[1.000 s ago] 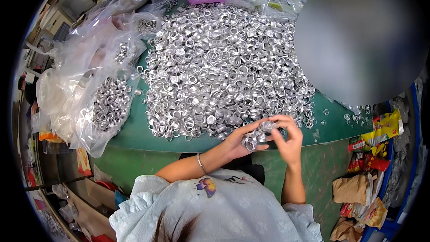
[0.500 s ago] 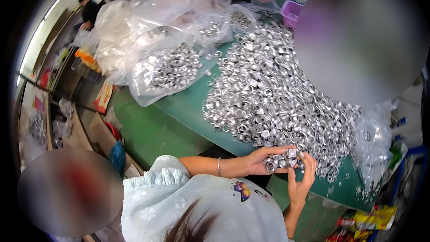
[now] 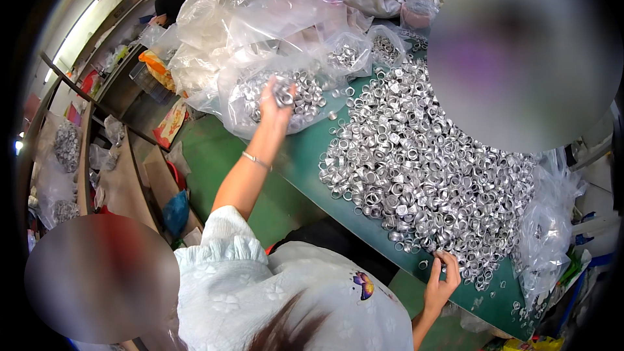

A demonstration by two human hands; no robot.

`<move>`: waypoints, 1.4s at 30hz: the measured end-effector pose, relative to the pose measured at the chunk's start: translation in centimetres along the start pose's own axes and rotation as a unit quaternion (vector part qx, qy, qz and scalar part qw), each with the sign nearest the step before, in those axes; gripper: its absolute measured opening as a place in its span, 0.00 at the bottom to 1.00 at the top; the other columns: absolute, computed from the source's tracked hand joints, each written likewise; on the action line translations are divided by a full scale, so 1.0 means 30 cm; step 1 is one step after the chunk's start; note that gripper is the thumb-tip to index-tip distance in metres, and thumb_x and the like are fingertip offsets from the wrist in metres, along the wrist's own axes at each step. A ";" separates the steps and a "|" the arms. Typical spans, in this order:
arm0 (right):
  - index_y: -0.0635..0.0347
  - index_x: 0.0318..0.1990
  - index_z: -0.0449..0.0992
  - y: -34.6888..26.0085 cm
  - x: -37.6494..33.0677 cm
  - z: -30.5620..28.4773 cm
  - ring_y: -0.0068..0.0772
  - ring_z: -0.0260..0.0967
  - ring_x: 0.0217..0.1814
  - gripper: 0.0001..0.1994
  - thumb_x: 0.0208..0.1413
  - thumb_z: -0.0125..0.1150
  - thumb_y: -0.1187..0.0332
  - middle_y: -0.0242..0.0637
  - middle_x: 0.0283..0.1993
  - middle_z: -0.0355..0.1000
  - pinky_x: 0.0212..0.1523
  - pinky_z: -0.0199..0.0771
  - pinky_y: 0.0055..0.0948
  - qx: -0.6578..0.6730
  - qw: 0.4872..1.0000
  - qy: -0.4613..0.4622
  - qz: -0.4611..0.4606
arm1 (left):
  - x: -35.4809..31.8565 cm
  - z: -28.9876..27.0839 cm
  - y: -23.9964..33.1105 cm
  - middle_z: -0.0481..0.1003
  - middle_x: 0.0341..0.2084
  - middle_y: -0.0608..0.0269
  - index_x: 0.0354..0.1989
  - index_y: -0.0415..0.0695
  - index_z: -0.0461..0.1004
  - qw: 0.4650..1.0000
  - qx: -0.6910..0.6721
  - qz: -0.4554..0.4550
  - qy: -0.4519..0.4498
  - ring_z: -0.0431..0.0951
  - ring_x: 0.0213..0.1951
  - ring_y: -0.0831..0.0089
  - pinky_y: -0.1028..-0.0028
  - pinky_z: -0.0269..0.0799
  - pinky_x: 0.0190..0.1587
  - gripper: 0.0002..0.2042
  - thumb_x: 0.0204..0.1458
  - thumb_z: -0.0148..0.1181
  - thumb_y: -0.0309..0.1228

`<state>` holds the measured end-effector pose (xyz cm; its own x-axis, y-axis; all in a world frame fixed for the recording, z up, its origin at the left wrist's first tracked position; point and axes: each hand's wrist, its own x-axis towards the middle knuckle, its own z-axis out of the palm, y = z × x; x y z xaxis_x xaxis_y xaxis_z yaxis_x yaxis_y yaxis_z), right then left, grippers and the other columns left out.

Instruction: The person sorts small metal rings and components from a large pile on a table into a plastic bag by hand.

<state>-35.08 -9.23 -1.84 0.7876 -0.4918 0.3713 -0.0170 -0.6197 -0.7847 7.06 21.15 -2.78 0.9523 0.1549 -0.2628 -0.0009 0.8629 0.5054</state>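
My left hand (image 3: 275, 107) is over an open clear plastic bag (image 3: 237, 129) of silver metal rings, its fingers closed round a few silver rings (image 3: 284, 96). The reach has carried it to the left side of the table; the fingers are slightly blurred. At the near edge of a large heap of similar rings (image 3: 416, 156), my right hand (image 3: 443, 281) has its thumb and fingers apart, fingertips touching the heap's border. I see nothing held in it. A loose ring (image 3: 423, 264) lies beside its thumb.
The heap covers much of the green table (image 3: 364, 231). More ring-filled bags (image 3: 348, 52) stand behind the left bag. Crumpled clear plastic (image 3: 546, 221) lies at the right end. Shelves (image 3: 123, 175) line the left, where another person (image 3: 170, 1) is far off.
My left hand has moved from beside my right hand to the bag at the far left, carrying rings. My right hand has lowered to the heap's near edge. The view has shifted slightly.
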 end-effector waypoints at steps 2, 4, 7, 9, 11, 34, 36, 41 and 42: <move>0.69 0.35 0.72 0.008 0.000 0.001 0.42 0.68 0.36 0.06 0.48 0.53 0.81 0.45 0.34 0.71 0.41 0.67 0.32 0.000 1.000 0.012 -0.002 | 0.103 0.040 0.023 0.70 0.38 0.57 0.43 0.40 0.66 0.972 0.106 0.196 0.069 0.72 0.38 0.67 0.67 0.73 0.38 0.14 0.52 0.55 0.33; 0.70 0.34 0.72 0.024 -0.002 -0.001 0.41 0.68 0.35 0.05 0.48 0.53 0.81 0.45 0.33 0.70 0.40 0.67 0.31 -0.002 1.000 0.013 0.000 | 0.286 -0.024 0.056 0.71 0.39 0.57 0.46 0.40 0.67 0.890 0.219 0.380 0.125 0.71 0.39 0.67 0.67 0.70 0.40 0.16 0.52 0.54 0.35; 0.70 0.32 0.72 0.020 0.016 0.000 0.41 0.68 0.35 0.03 0.48 0.55 0.81 0.44 0.32 0.70 0.40 0.67 0.30 -0.002 0.999 0.038 0.023 | 0.484 -0.104 0.101 0.73 0.37 0.58 0.44 0.38 0.71 0.797 0.336 0.467 0.182 0.72 0.38 0.65 0.65 0.67 0.42 0.16 0.52 0.52 0.36; 0.70 0.32 0.72 0.045 0.006 -0.025 0.38 0.68 0.35 0.03 0.49 0.56 0.80 0.43 0.33 0.71 0.38 0.67 0.28 -0.011 0.997 0.060 0.040 | 0.511 -0.119 0.096 0.72 0.38 0.56 0.46 0.37 0.68 0.777 0.435 0.432 0.142 0.71 0.39 0.65 0.66 0.67 0.43 0.18 0.50 0.52 0.35; 0.69 0.32 0.73 0.070 0.004 -0.057 0.35 0.68 0.34 0.03 0.49 0.56 0.79 0.42 0.33 0.71 0.35 0.66 0.26 -0.025 0.992 0.098 0.073 | 0.513 -0.138 0.111 0.72 0.39 0.54 0.49 0.35 0.65 0.763 0.507 0.391 0.090 0.71 0.40 0.64 0.66 0.66 0.44 0.20 0.49 0.52 0.33; 0.65 0.43 0.67 0.195 0.121 -0.064 0.47 0.61 0.47 0.16 0.47 0.61 0.72 0.45 0.45 0.62 0.47 0.60 0.40 -0.274 0.957 0.100 0.013 | -0.884 0.224 -0.653 0.70 0.44 0.57 0.45 0.43 0.71 0.429 0.512 0.221 -0.711 0.69 0.47 0.62 0.67 0.61 0.47 0.17 0.44 0.60 0.24; 0.65 0.43 0.67 0.198 0.121 -0.073 0.47 0.60 0.48 0.16 0.47 0.61 0.72 0.45 0.45 0.62 0.46 0.60 0.39 -0.259 0.961 0.100 0.004 | -0.931 0.218 -0.729 0.68 0.44 0.58 0.44 0.43 0.71 0.400 0.527 0.260 -0.703 0.66 0.47 0.63 0.65 0.58 0.46 0.17 0.43 0.61 0.26; 0.67 0.37 0.68 0.247 0.112 -0.101 0.47 0.64 0.43 0.08 0.48 0.56 0.78 0.47 0.39 0.68 0.48 0.61 0.37 -0.246 0.955 0.161 -0.035 | -0.955 0.201 -0.818 0.67 0.41 0.60 0.40 0.40 0.71 0.339 0.545 0.298 -0.707 0.65 0.45 0.64 0.64 0.55 0.44 0.15 0.42 0.61 0.28; 0.68 0.36 0.68 0.253 0.119 -0.108 0.47 0.64 0.43 0.07 0.49 0.55 0.78 0.47 0.39 0.68 0.48 0.61 0.36 -0.235 0.958 0.163 -0.029 | -0.955 0.203 -0.824 0.67 0.40 0.60 0.39 0.40 0.70 0.348 0.539 0.296 -0.708 0.65 0.44 0.64 0.64 0.55 0.44 0.15 0.42 0.61 0.28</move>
<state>-34.41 -17.66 -4.86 0.5621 -0.5655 0.6035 -0.3145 -0.8211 -0.4764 -18.35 -7.56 -2.74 0.0793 -0.8979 0.4329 -0.9362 0.0821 0.3417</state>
